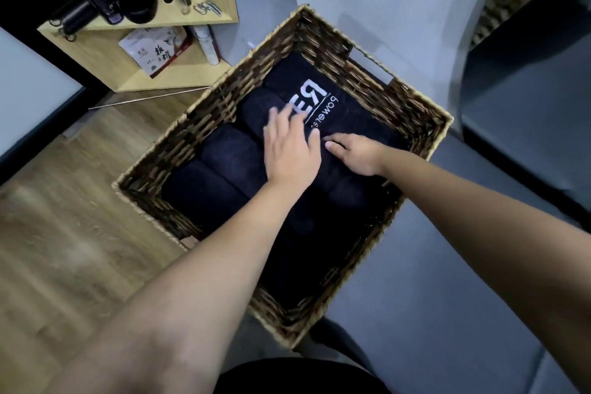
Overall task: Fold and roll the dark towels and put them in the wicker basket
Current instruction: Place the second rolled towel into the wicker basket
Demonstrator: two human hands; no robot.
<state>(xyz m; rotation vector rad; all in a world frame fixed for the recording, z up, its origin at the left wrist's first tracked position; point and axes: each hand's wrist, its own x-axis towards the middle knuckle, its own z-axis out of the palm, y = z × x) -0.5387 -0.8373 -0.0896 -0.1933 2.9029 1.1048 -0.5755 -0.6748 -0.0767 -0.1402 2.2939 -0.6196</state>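
A brown wicker basket (pixel 412 109) stands on the floor below me, filled with dark rolled towels. The rolled towel with white lettering (pixel 323 96) lies along the far right side of the basket. More plain dark rolls (pixel 224 153) lie side by side to its left. My left hand (pixel 289 150) rests flat with spread fingers on the lettered towel and the roll beside it. My right hand (pixel 355 153) presses on the near part of the lettered towel, fingers pointing left. Both forearms reach down into the basket and hide its middle.
A light wooden shelf unit (pixel 179 73) with bottles, a printed bag and dark gear stands at the upper left. Wooden flooring (pixel 64 233) lies to the left. A grey surface (pixel 447 297) lies right of the basket, with a second wicker basket (pixel 508 0) at the upper right.
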